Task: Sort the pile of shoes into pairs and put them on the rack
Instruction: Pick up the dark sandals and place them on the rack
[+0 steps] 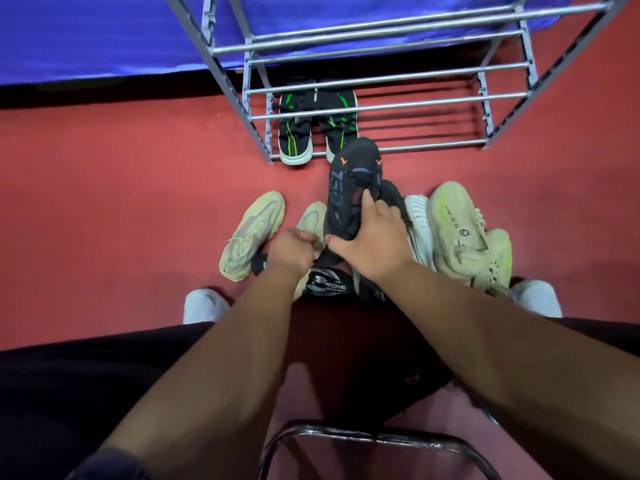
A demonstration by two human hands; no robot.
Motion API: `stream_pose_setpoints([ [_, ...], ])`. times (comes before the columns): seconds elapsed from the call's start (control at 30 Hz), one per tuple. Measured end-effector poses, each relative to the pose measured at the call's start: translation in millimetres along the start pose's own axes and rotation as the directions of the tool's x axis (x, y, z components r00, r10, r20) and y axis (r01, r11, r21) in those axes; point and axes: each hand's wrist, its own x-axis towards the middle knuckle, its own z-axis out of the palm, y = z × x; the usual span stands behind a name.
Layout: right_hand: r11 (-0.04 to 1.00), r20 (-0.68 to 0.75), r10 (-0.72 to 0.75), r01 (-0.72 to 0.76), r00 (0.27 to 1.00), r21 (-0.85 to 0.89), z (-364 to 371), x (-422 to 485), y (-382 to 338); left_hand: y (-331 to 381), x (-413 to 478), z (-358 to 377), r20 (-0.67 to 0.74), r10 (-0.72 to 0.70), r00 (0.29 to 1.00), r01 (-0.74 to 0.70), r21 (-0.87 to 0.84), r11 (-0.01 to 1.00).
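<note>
My right hand (pixel 369 237) grips a black shoe with orange marks (pixel 349 178), lifted toe-first toward the rack. My left hand (pixel 292 249) is closed on something in the pile beside a pale shoe (pixel 311 216); what it holds is hidden. A pair of black and green shoes (pixel 317 126) stands on the lowest shelf of the metal rack (pixel 381 77), at its left. On the red floor lie a cream shoe (pixel 252 233) to the left and cream and neon-yellow shoes (pixel 467 233) to the right. A black insole with white print (pixel 327 284) lies under my wrists.
A blue cloth (pixel 86 36) hangs behind the rack. My white shoes (pixel 204 304) (pixel 536 297) flank the pile. A dark metal stool frame (pixel 374 441) curves below my arms. The lowest shelf has bare bars (pixel 433 143) right of the black and green pair.
</note>
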Motion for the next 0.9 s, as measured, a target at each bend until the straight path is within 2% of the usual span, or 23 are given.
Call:
stream_pose_setpoints([
  [0.07, 0.995, 0.069, -0.011, 0.018, 0.998, -0.098, 17.5, 1.9, -6.7, -1.6, 7.3, -7.8, -0.064, -0.004, 0.998, 0.002, -0.024, 1.000],
  [0.13, 0.986, 0.159, -0.017, 0.043, 0.987, -0.164, 29.8, 2.6, -6.7, -1.3, 8.2, -7.0, -0.070, -0.020, 0.997, 0.015, -0.075, 0.997],
  [0.23, 0.981, 0.256, -0.033, 0.081, 0.966, -0.177, 34.0, 2.5, 6.7, -0.4, 3.9, 1.0, -0.044, 0.023, 0.999, -0.023, 0.016, 1.000],
  [0.3, 0.990, 0.207, -0.076, 0.099, 0.975, -0.103, 27.4, 1.4, 21.1, 1.9, -0.2, 9.2, -0.012, 0.084, 0.996, -0.082, 0.125, 0.989],
  [0.4, 0.990, 0.020, -0.122, 0.123, 0.992, -0.071, 15.8, 0.5, 41.8, 9.6, -8.8, 20.9, 0.017, 0.137, 0.990, -0.137, 0.248, 0.959],
  [0.43, 0.992, -0.025, -0.084, 0.082, 0.996, -0.100, 12.7, 0.7, 45.5, 12.4, -11.2, 24.9, 0.023, 0.138, 0.990, -0.139, 0.279, 0.950],
  [0.5, 0.983, -0.056, 0.104, -0.112, 0.993, -0.148, 8.4, 0.4, 47.5, 15.5, -13.9, 32.4, 0.030, 0.140, 0.990, -0.142, 0.365, 0.920],
  [0.57, 0.939, 0.050, 0.330, -0.322, 0.943, -0.121, 9.0, -1.2, 47.1, 15.2, -16.3, 38.7, 0.056, 0.135, 0.989, -0.146, 0.465, 0.874],
  [0.6, 0.922, 0.140, 0.387, -0.381, 0.911, -0.071, 11.0, -2.5, 47.3, 14.9, -18.3, 41.2, 0.076, 0.132, 0.988, -0.152, 0.500, 0.852],
  [0.7, 0.913, 0.305, 0.360, -0.400, 0.882, 0.078, 21.9, -6.4, 52.1, 13.5, -19.4, 45.2, 0.149, 0.110, 0.983, -0.178, 0.597, 0.782],
  [0.83, 0.934, 0.381, 0.313, -0.354, 0.870, 0.040, 27.1, -4.1, 62.4, 12.4, -11.4, 50.7, 0.209, 0.112, 0.971, -0.234, 0.763, 0.602],
  [0.9, 0.941, 0.401, 0.304, -0.339, 0.864, 0.017, 26.2, -0.7, 66.1, 12.1, -7.5, 54.0, 0.209, 0.128, 0.969, -0.244, 0.764, 0.597],
])
